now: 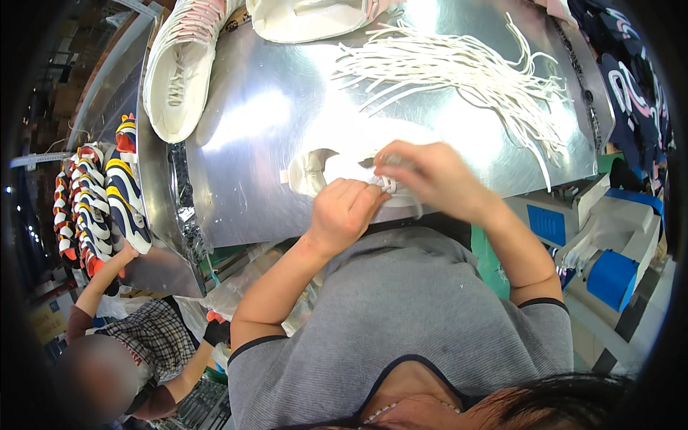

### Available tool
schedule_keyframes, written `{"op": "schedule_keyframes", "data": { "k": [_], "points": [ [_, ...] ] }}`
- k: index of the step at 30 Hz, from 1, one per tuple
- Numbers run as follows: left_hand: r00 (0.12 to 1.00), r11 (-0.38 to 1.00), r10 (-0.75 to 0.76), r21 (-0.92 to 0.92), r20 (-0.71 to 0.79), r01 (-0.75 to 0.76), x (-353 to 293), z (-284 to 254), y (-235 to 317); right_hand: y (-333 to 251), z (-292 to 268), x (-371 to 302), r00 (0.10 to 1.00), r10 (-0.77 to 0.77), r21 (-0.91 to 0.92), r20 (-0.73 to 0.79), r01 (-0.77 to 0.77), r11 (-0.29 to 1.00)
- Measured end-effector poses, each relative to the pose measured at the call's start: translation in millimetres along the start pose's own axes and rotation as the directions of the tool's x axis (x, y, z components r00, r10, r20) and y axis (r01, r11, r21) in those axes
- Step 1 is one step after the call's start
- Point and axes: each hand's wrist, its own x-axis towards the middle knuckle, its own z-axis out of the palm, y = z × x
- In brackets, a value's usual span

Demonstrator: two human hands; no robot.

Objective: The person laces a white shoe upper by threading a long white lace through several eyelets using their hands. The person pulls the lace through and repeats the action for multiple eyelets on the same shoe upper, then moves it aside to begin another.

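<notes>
A white shoe (308, 174) lies on the metal tabletop close in front of me, its heel opening to the left and white lacing (388, 184) across its upper. My left hand (345, 211) is closed at the near side of the lacing, gripping the shoe. Just above the lacing is my right hand (433, 172), slightly blurred, its thumb and fingers drawn together; what is pinched between them is not clear. A thin lace strand (419, 208) curves below the right hand. Both hands hide much of the shoe's front.
Loose white shoelaces (459, 68) lie heaped at the far right of the metal tabletop (244, 179). White shoes with pink laces (179, 89) stand far left and top. Striped shoe pieces (93, 193) hang left, near another person (154, 337). Dark blue pieces (631, 93) are at right.
</notes>
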Motion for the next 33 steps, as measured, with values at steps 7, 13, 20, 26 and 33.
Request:
{"op": "schedule_keyframes", "data": {
  "k": [7,13,20,26,33],
  "points": [
    [1.0,0.999,0.008,-0.047,-0.026,-0.009,1.9,1.6,-0.2,20.5,23.0,-6.1,0.993,0.077,0.134,-0.092,-0.065,0.989],
    [0.991,0.989,-0.072,-0.123,0.116,0.086,-1.8,-5.7,-3.8,-23.3,-41.8,4.9,0.886,0.083,0.578,-0.457,0.225,0.784],
    [0.873,0.839,-0.449,-0.248,0.188,0.485,13.0,-16.5,11.8,19.7,17.8,15.6,0.951,0.278,0.555,-0.135,-0.16,0.816],
    [0.819,0.808,-0.57,-0.132,0.071,0.574,20.9,-11.4,6.1,17.7,27.8,23.4,0.962,0.213,0.456,-0.172,-0.113,0.883],
    [0.829,0.837,-0.546,-0.066,-0.12,0.542,17.5,-1.4,12.1,21.5,30.5,21.2,0.977,0.127,0.337,-0.172,-0.063,0.939]
  ]
}}
